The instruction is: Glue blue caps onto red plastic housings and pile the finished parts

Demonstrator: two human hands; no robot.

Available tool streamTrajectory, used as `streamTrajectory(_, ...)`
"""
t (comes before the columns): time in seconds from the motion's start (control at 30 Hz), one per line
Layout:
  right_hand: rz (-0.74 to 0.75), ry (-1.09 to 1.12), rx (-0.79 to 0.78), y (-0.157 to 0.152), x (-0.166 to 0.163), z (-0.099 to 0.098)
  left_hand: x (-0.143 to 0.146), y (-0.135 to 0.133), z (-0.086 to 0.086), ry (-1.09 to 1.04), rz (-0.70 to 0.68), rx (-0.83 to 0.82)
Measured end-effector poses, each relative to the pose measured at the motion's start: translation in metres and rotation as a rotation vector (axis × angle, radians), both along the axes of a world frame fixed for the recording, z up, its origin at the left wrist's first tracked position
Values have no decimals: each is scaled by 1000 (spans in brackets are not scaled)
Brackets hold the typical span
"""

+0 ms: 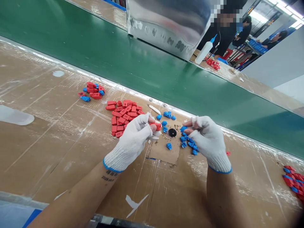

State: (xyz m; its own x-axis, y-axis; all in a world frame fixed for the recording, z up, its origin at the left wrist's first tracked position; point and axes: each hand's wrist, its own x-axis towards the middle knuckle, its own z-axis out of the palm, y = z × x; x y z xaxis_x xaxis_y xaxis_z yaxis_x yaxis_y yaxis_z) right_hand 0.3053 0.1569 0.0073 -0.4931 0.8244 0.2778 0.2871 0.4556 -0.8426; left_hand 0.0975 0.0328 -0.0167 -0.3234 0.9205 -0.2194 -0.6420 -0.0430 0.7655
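Observation:
My left hand, in a white glove with bare fingertips, pinches a red plastic block above the table. To the right, my right hand, gloved the same way, holds a small blue plastic piece between thumb and finger. Between the hands lies a cardboard sheet bearing a round black disc and a few loose blue pieces. A heap of red blocks sits beyond my left hand. More blue pieces are scattered beside my right hand.
A white-handled tool lies near the green conveyor belt. Mixed red and blue pieces form piles at left and far right. Across the belt stand a metal housing and a white bottle; people are behind.

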Motion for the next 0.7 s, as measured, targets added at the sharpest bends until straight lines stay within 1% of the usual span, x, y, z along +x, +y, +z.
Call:
streamTrajectory(0.1, 20, 256, 104, -16, -2, 15, 6, -2, -4, -33, -88, 91)
streamTrajectory(0.17, 53, 326, 158, -29, -5, 21, 11, -3, -7, -69, -155, 178)
streamTrajectory(0.27, 67, 334, 197, -44, -13, 23, 17, -5, -10, -96, -227, 259)
streamTrajectory(0.4, 92, 258, 198, -51, -18, 16, 21, -8, -9, -45, -291, 261)
streamTrajectory(0.57, 96, 221, 152, -53, -18, 5, 25, -12, -9, 61, -302, 238)
streamTrajectory(0.7, 126, 250, 161, -54, -19, 2, 27, -15, -11, 102, -322, 227)
